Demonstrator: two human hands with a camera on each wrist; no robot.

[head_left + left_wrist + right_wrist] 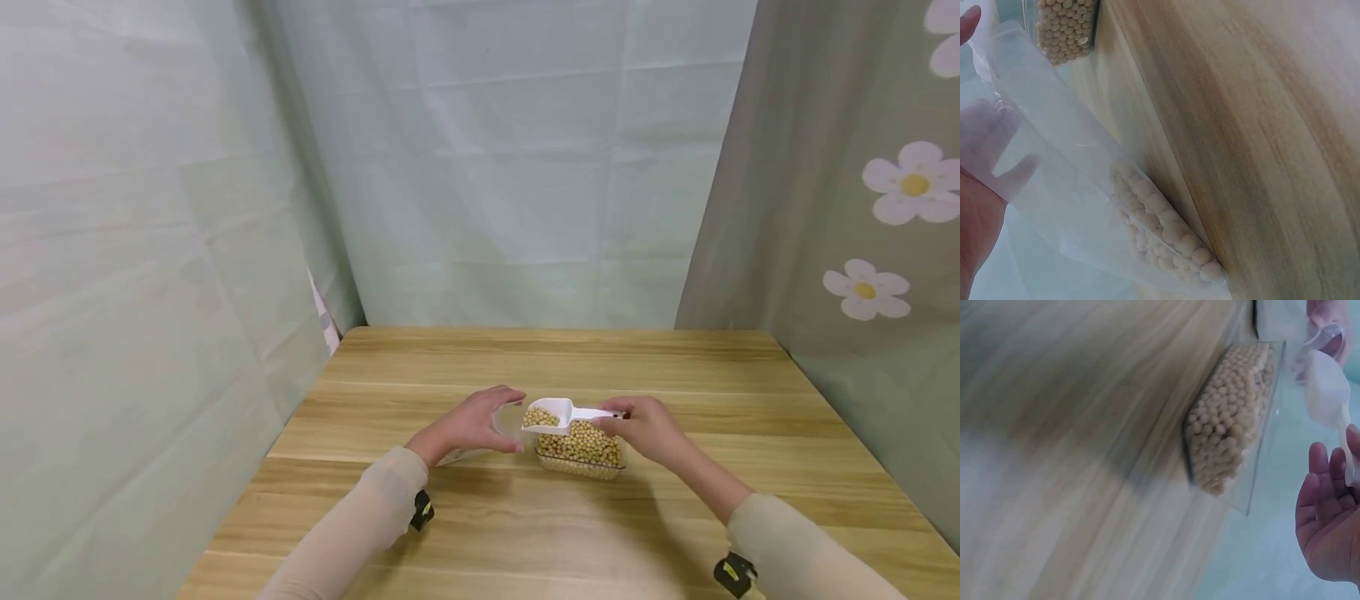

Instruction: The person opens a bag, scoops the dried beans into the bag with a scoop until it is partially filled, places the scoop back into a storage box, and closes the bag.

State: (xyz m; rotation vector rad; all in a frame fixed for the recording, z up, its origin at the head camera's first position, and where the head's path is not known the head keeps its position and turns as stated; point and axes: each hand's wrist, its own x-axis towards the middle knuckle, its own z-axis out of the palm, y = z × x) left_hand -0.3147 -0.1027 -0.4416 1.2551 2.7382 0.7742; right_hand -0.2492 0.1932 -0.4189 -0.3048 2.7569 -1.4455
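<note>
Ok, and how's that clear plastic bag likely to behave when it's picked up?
The plastic bag is probably floppy, since its thin film creases near the mouth. With beans gathered at its bottom, it would likely hang bottom-heavy, and the loose upper part might fold without the left hand.

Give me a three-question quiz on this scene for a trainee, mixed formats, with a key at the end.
1. Fill in: the bag, the scoop and the tub all contain ____.
2. Multiple choice: what does the right grip hold? A) the bag B) the scoop C) the tub
3. True or false: the left grip lies flat on the table.

Key:
1. beans
2. B
3. False; it is curled round the bag.
</note>
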